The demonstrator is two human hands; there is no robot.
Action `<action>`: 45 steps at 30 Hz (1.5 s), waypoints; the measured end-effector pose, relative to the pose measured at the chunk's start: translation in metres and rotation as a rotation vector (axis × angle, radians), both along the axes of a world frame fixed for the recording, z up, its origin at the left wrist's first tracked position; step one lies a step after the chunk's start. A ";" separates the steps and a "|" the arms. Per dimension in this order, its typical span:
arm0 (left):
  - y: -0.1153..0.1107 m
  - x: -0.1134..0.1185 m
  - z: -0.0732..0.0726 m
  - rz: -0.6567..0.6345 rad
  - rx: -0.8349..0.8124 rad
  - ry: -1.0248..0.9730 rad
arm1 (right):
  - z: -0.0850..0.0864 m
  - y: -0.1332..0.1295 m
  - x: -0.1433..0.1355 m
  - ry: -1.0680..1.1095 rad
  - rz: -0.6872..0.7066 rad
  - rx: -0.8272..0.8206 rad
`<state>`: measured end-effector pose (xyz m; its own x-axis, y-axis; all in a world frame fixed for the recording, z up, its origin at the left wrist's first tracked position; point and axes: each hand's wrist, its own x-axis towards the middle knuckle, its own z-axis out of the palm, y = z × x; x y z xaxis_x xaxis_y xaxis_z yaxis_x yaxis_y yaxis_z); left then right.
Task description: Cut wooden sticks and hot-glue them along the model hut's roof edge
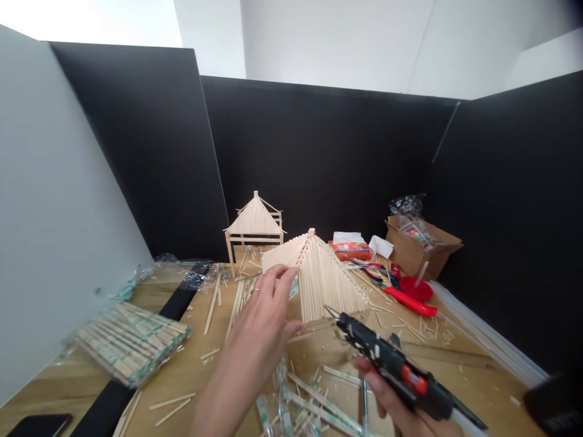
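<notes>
A stick roof (330, 282) sits just ahead of the left fingers (271, 279), with a glue gun's metal tip (332, 312) close by its lower edge.
From where I stand, the left hand (255, 331) reaches to the roof's left side, thumb parted from the fingers; whether they pinch or merely steady it, I can't tell. The right hand (392, 400) is wrapped around the black glue gun (387, 358). I'd keep the left touch light, so the thin sticks don't bow, and its fingertips well away from the hot tip; bracing the right wrist would help place small, even beads. Beyond the left fingers stands a roofed stick frame (255, 216); left of them, wrapped sticks (132, 340) lie on the tabletop (182, 364). Red-handled pliers (412, 301) rest beyond the right fingers.
</notes>
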<state>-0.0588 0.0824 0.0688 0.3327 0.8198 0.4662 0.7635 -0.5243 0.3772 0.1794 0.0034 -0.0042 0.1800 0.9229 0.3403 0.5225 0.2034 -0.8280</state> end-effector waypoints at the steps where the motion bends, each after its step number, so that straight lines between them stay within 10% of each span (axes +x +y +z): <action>1: 0.000 0.000 0.000 -0.009 0.006 -0.011 | 0.008 0.003 -0.014 0.027 0.068 0.063; 7: -0.001 -0.001 -0.002 -0.022 -0.013 -0.044 | 0.024 0.014 -0.055 0.109 0.005 0.164; 45: 0.001 -0.001 -0.006 -0.033 -0.033 -0.046 | 0.062 0.027 -0.078 -0.081 -0.096 0.074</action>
